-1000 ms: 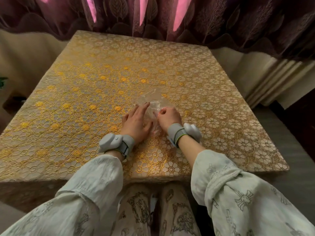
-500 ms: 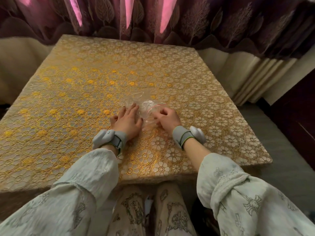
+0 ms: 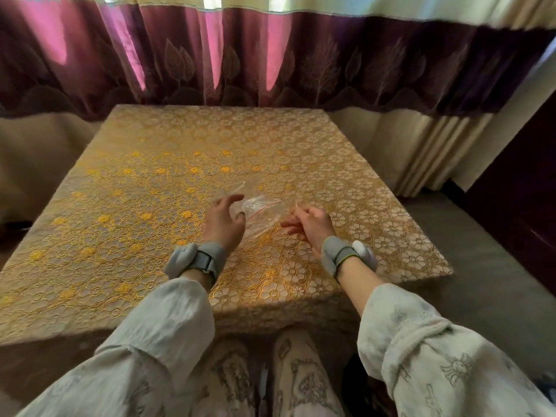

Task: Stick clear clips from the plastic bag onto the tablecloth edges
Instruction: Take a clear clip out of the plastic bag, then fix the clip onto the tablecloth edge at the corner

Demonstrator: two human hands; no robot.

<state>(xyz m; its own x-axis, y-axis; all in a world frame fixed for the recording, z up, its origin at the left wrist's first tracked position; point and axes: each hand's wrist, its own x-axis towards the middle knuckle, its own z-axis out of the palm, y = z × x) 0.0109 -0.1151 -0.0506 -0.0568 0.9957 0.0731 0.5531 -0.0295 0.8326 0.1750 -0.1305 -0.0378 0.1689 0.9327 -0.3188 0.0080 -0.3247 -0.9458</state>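
Both hands have come up off the counter and moved apart, the left hand and right hand now pulling the plastic bag up between them, and the head looks farther up.
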